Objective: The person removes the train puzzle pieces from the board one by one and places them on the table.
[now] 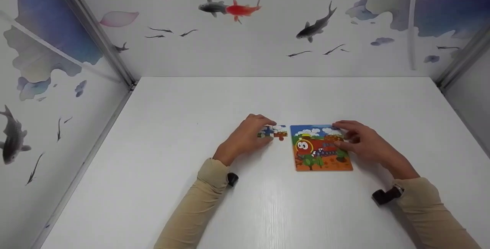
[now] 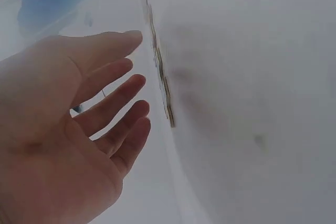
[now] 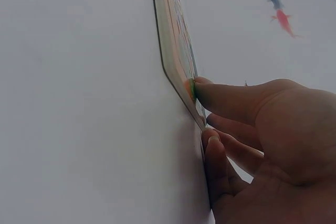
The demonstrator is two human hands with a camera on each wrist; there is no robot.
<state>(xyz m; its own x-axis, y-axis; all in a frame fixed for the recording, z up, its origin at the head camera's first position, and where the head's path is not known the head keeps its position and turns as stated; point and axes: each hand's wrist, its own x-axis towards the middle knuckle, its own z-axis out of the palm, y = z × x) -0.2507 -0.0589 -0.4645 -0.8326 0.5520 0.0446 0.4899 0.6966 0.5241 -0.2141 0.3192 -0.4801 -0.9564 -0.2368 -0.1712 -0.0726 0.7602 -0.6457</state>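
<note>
Well to the left of the train board (image 1: pixel 323 163), a grey fish (image 1: pixel 13 138) was seen painted on the left wall (image 1: pixel 42 122). Nearer to the board, on its left and near side, the left forearm was covered by a tan left sleeve (image 1: pixel 195 207), and a black left wrist device (image 1: pixel 232 179) was worn at its cuff. Left of the board, the left hand (image 1: pixel 245 136) was held about a small cluster of puzzle pieces (image 1: pixel 280 131), by which it was partly hidden from above. Its fingers were loosely extended and released, with nothing grasped; from the left wrist, a gap was seen between fingertips and pieces. The pieces were placed just left of the board, level with its far part, and were not joined to it. Well beyond the board, a black-and-red fish pair (image 1: pixel 229 8) was painted on the back wall (image 1: pixel 245 53). The board itself was set on the white table (image 1: pixel 275 210) and was printed with a red, big-eyed train, white clouds and orange ground. Its right edge was grasped by the right hand (image 1: pixel 363 141), the thumb laid on the printed face and the other fingers bent at the edge. To the board's right and nearer, a black right wrist device (image 1: pixel 386 195) was worn beside the tan right sleeve (image 1: pixel 432 210).
</note>
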